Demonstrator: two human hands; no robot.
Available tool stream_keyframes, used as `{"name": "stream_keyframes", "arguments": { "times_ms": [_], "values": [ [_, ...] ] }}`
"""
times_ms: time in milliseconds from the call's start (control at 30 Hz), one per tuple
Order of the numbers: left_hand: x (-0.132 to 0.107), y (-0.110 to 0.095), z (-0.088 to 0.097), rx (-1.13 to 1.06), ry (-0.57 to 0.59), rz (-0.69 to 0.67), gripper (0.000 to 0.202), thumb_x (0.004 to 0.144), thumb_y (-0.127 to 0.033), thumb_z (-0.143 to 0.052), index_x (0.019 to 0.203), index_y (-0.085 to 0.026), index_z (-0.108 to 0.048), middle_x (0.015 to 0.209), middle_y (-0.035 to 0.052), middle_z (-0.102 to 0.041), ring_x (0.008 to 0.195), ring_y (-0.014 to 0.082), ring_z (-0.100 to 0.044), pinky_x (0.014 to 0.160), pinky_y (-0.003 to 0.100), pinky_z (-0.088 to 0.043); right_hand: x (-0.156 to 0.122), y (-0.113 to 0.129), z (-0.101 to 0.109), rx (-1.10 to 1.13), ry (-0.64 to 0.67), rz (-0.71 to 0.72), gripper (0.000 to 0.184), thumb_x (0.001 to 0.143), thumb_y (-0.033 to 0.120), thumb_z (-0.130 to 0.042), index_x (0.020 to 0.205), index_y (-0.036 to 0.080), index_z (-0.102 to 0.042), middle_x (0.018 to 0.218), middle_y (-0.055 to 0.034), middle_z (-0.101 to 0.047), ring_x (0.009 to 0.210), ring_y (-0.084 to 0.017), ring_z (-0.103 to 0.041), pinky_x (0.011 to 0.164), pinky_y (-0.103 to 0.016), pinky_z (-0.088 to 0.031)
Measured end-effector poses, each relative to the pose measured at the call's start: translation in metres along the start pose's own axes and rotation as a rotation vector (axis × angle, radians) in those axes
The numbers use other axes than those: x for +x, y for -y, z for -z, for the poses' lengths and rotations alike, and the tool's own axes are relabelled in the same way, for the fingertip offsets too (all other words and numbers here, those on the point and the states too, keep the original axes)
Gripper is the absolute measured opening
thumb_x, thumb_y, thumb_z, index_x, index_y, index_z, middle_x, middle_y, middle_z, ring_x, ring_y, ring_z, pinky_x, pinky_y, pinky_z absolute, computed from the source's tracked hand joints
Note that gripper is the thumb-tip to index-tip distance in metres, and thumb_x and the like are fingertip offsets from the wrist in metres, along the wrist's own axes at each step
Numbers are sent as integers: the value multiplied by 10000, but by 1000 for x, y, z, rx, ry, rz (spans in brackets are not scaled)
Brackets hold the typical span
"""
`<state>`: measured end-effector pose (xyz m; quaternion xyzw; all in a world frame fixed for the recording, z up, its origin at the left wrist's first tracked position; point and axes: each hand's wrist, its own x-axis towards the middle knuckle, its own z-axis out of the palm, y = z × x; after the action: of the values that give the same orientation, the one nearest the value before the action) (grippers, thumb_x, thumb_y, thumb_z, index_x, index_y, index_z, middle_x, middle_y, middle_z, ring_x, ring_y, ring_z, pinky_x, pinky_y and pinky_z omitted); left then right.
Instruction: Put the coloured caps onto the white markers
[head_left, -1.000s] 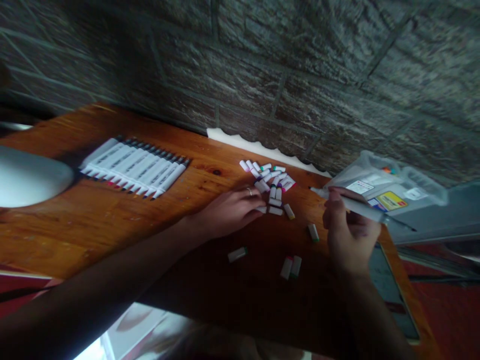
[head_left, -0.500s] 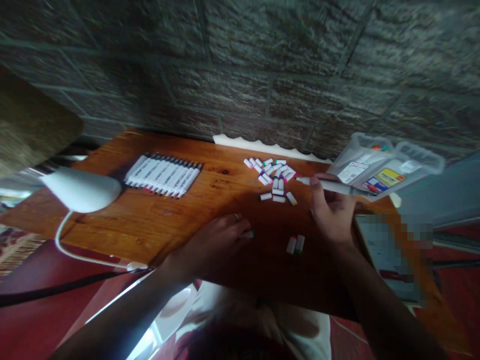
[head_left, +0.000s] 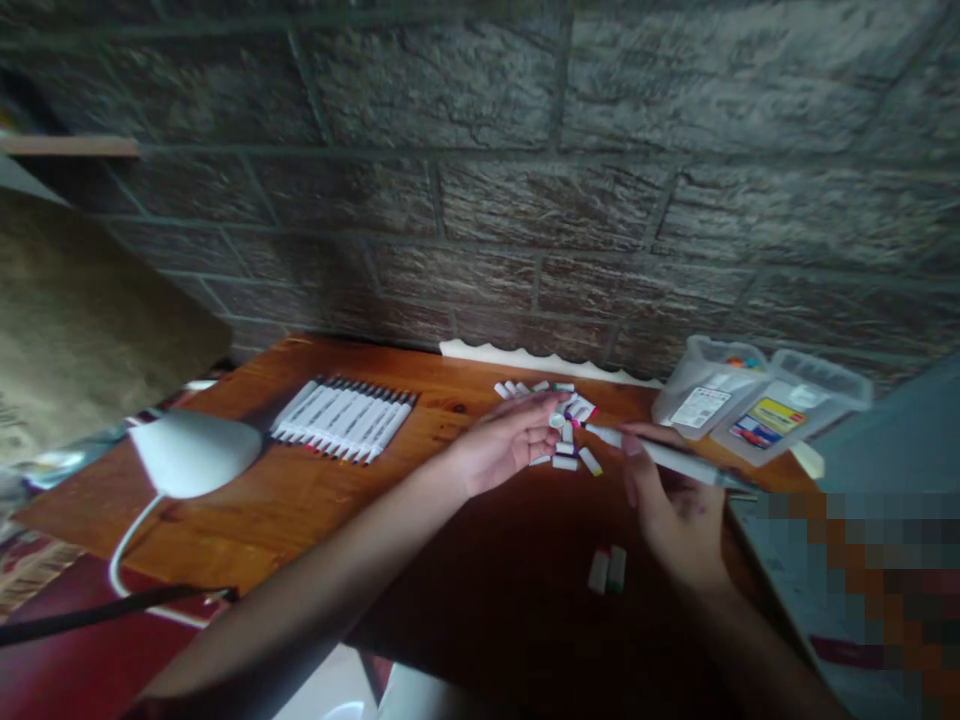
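left hand [head_left: 510, 440] moved over marker caps [head_left: 566, 425]; right hand [head_left: 675, 525] pinches marker [head_left: 660, 455]

We see: wooden desk [head_left: 187, 530] before us, brick wall [head_left: 480, 200] behind it | on desk: desk lamp [head_left: 191, 452] at 10 o'clock | marker row [head_left: 343, 420] at 11 | loose marker caps [head_left: 544, 420] at 12 | two caps [head_left: 607, 570] nearer us | plastic case [head_left: 757, 400] at 1

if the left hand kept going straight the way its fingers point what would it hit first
The loose marker caps. The fingertips of the left hand reach that pile, though depth is unclear and they may be just above it. Beyond it lies the marker in the right hand.
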<state>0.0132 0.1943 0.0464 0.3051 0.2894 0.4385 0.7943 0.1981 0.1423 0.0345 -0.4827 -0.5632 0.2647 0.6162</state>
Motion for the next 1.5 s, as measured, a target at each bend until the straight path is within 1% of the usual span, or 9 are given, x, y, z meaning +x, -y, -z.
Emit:
{"name": "stream_keyframes", "arguments": {
  "times_ms": [133, 233, 367, 500, 600, 867, 1033, 1233, 1500],
  "values": [
    [2, 12, 16, -41, -35, -58, 387, 691, -324, -906, 904, -111, -662, 709, -10, -636, 604, 50, -591, 574, 146, -469, -4, 9, 0, -104, 22, 129, 180, 895, 330, -667, 960, 169, -717, 795, -50, -699, 647, -103, -649, 546, -190, -526],
    [0, 18, 26, -2, -22, -94, 370, 735, -341, -875, 923, -118, -648, 649, -33, -579, 550, 33, -534, 524, 132, -428, -8, 12, 0, -184, 42, 241, 102, 891, 255, -677, 968, 203, -718, 865, -32, -733, 698, -96, -688, 585, -161, -559],
    [-6, 21, 25, 54, 8, -118, 317, 819, -363, -800, 895, -118, -613, 622, -39, -543, 529, 30, -498, 516, 134, -418, -11, 11, 0, -263, 73, 312, 147, 892, 216, -679, 1035, 236, -711, 945, -10, -754, 790, -86, -721, 679, -125, -591],
    [-10, 20, 18, 113, 14, -137, 313, 886, -389, -721, 839, -135, -543, 545, -63, -461, 468, 29, -420, 471, 136, -351, -12, 11, 0, -326, 117, 316, 158, 894, 231, -686, 1049, 249, -711, 965, 12, -759, 814, -67, -728, 704, -86, -585],
    [-11, 20, 17, 178, 20, -147, 346, 894, -400, -709, 807, -138, -500, 575, -55, -477, 495, 31, -434, 497, 144, -363, -12, 13, -2, -335, 125, 301, 127, 892, 253, -694, 1018, 242, -711, 941, 26, -763, 790, -53, -728, 717, -69, -583],
    [-7, 27, 23, 306, 59, -147, 309, 933, -416, -653, 880, -134, -537, 653, -27, -516, 578, 50, -476, 578, 168, -408, -11, 10, -4, -336, 147, 269, 167, 882, 234, -704, 1048, 241, -706, 991, 34, -764, 869, -52, -740, 791, -60, -585],
    [-7, 26, 24, 330, 53, -162, 299, 948, -412, -634, 890, -130, -555, 679, -21, -524, 597, 49, -483, 587, 165, -413, -12, 12, -5, -287, 180, 249, 173, 872, 208, -710, 1044, 225, -705, 970, 40, -764, 828, -34, -736, 800, -45, -578],
    [-8, 26, 24, 315, 70, -150, 293, 948, -414, -635, 913, -131, -572, 697, -16, -532, 613, 53, -493, 595, 171, -418, -11, 9, -4, -317, 185, 249, 206, 872, 199, -707, 1077, 222, -702, 1011, 24, -763, 870, -58, -743, 819, -76, -593],
    [-8, 33, 21, 412, 6, -175, 328, 938, -449, -642, 887, -130, -583, 723, 1, -562, 646, 67, -507, 624, 192, -424, -11, 9, -4, -441, 204, 320, 172, 889, 219, -681, 1057, 195, -709, 986, -12, -765, 829, -97, -744, 782, -137, -614]
  ]
}}
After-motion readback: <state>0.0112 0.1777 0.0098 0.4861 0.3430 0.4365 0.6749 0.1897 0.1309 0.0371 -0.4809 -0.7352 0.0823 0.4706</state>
